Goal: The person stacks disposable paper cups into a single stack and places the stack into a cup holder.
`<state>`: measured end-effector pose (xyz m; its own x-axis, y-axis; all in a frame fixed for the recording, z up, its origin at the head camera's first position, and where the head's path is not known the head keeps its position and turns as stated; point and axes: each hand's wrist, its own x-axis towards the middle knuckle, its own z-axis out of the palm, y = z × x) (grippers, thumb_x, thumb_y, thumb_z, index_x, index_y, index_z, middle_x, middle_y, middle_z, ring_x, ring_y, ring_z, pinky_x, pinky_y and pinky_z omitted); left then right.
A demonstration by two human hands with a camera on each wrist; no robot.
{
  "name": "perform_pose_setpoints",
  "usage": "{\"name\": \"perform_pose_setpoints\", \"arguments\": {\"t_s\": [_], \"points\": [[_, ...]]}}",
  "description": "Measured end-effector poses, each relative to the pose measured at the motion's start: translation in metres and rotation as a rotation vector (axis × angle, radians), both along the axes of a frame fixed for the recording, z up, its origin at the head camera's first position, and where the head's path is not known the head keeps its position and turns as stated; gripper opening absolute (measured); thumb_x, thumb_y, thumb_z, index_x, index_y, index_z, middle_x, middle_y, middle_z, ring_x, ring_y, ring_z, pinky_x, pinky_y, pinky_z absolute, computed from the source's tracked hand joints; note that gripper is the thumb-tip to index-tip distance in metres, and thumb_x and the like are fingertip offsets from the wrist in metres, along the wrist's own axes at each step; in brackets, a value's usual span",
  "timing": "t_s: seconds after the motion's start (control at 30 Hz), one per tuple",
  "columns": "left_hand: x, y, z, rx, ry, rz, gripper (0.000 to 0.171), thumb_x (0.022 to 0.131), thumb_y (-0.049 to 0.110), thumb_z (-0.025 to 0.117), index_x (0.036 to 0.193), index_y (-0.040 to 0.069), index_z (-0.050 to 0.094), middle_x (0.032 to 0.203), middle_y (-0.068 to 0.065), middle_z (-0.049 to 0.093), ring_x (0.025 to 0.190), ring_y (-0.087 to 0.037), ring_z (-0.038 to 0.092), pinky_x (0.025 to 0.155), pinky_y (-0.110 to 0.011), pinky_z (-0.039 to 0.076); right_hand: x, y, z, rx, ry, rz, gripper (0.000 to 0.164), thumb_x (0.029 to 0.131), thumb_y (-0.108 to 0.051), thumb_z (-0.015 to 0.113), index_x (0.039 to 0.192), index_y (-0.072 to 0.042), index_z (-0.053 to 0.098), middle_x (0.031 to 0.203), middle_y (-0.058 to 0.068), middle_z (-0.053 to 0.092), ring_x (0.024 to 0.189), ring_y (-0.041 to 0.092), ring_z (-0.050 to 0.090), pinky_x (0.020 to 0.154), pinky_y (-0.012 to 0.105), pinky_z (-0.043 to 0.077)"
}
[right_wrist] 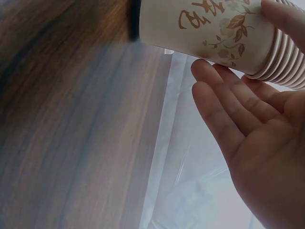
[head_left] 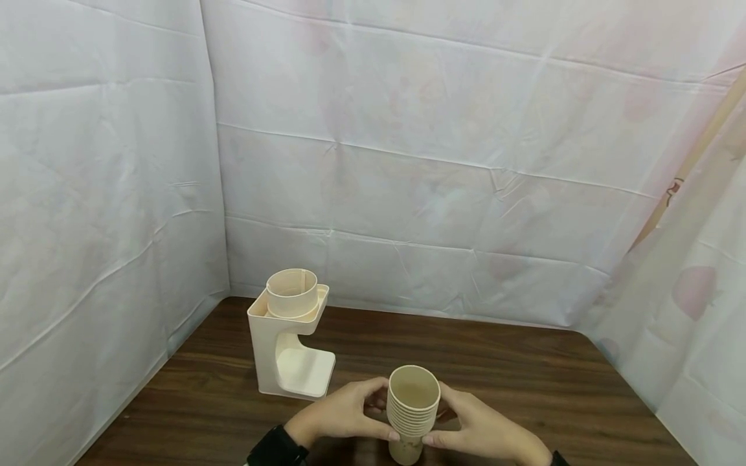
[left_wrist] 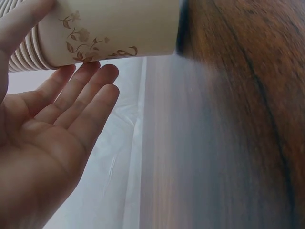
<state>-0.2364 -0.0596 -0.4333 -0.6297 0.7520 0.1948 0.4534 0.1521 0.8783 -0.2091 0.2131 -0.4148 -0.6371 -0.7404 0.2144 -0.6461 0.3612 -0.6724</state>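
Observation:
A nested stack of paper cups [head_left: 412, 417] stands upright near the front of the wooden table, mouths facing up. My left hand [head_left: 354, 411] holds it from the left and my right hand [head_left: 480, 424] from the right. Both thumbs lie on its near side, while the other fingers reach round behind. Brown flowers are printed on the bottom cup [left_wrist: 114, 28] in the left wrist view. The right wrist view shows brown lettering and leaves on the same cup [right_wrist: 205, 36]. Its base is at or just over the tabletop; I cannot tell which.
Left of the hands and further back stands a cream plastic holder [head_left: 266, 362] with a round tube [head_left: 293, 304] on top and an open shelf below. Dark wood-grain covers the table [head_left: 466, 349]. Pale cloth curtains [head_left: 408, 194] enclose the back and sides.

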Motion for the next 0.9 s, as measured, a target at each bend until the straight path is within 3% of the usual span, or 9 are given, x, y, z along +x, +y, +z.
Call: {"name": "perform_pose_setpoints", "arguments": {"t_s": [0.3, 0.57, 0.73, 0.9], "points": [[0.000, 0.000, 0.007, 0.083, 0.003, 0.065, 0.056, 0.082, 0.031, 0.071, 0.131, 0.022, 0.045, 0.120, 0.004, 0.059, 0.106, -0.012, 0.056, 0.092, -0.027, 0.048, -0.002, -0.006, 0.006, -0.099, 0.067, -0.024, 0.068, 0.088, -0.027, 0.065, 0.143, -0.017, 0.028, 0.126, 0.001, 0.054, 0.102, 0.015, 0.058, 0.082, 0.036, 0.055], [0.004, 0.000, 0.018, 0.241, -0.046, 0.088, 0.056, 0.082, 0.021, 0.072, 0.130, 0.019, 0.045, 0.122, -0.004, 0.058, 0.110, -0.020, 0.054, 0.093, -0.029, 0.048, -0.008, -0.011, 0.013, -0.165, 0.158, -0.054, 0.071, 0.087, -0.021, 0.066, 0.145, -0.015, 0.024, 0.127, 0.002, 0.053, 0.102, 0.017, 0.058, 0.080, 0.038, 0.055], [0.004, 0.001, 0.028, 0.318, -0.060, 0.096, 0.054, 0.083, 0.016, 0.071, 0.131, 0.015, 0.045, 0.126, -0.009, 0.055, 0.112, -0.023, 0.054, 0.094, -0.031, 0.048, -0.003, -0.018, 0.029, -0.233, 0.196, -0.064, 0.066, 0.087, -0.015, 0.066, 0.141, -0.009, 0.030, 0.122, 0.004, 0.055, 0.100, 0.017, 0.058, 0.078, 0.038, 0.055], [0.004, -0.001, 0.036, 0.334, -0.058, 0.119, 0.054, 0.083, 0.016, 0.071, 0.131, 0.015, 0.045, 0.128, -0.010, 0.053, 0.112, -0.023, 0.054, 0.093, -0.031, 0.048, 0.005, -0.029, 0.048, -0.281, 0.192, -0.070, 0.060, 0.086, -0.010, 0.066, 0.137, -0.002, 0.034, 0.113, 0.004, 0.058, 0.096, 0.018, 0.059, 0.076, 0.037, 0.056]]}}
